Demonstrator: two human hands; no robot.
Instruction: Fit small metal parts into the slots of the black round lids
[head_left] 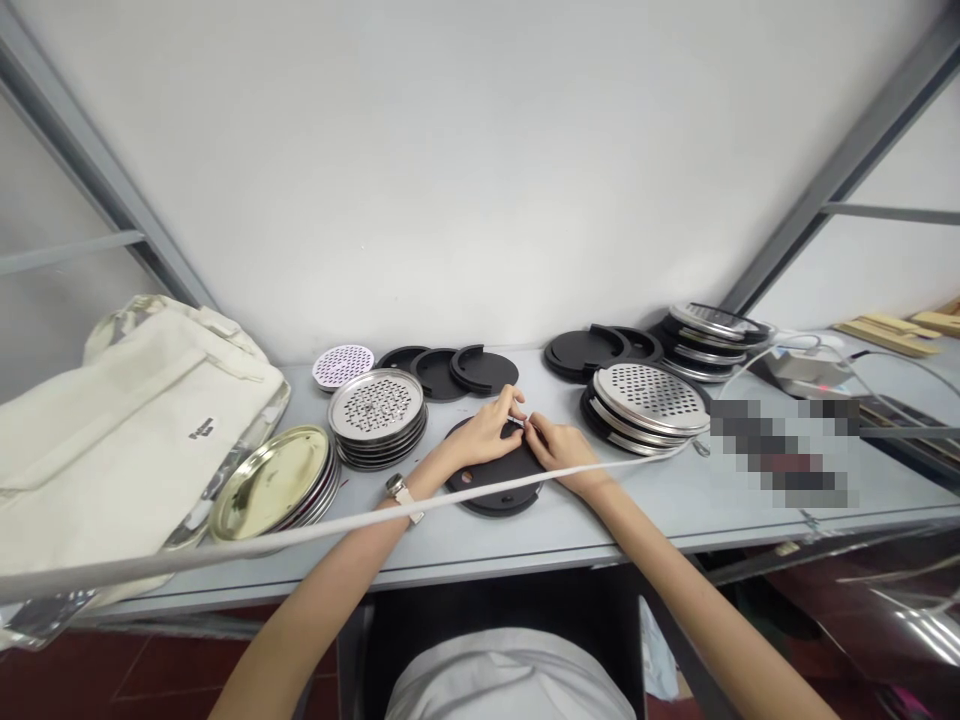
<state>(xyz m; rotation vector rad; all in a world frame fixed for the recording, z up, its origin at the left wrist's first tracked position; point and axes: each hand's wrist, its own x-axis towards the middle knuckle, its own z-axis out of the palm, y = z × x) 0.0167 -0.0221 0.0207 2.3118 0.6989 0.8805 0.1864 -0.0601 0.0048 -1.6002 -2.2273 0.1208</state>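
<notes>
A round black disc [491, 490] with small holes lies flat on the table in front of me. Over its far part, my left hand [487, 430] has its fingers curled in a pinch, and a watch is on that wrist. Close against those fingertips, my right hand [559, 452] is also pinched, its side resting by the disc's right edge. Whatever sits between the fingertips is too small to make out. A coloured round spot [466, 478] shows near the disc's left edge.
Left of the disc stand a stack of perforated metal plates [377, 405] and gold-coloured lids [274, 480], beside a cream bag [142, 400]. More black discs [484, 370] lie behind. At right are stacked grater-like discs [651, 395]. A pale cable [360, 520] crosses before my arms.
</notes>
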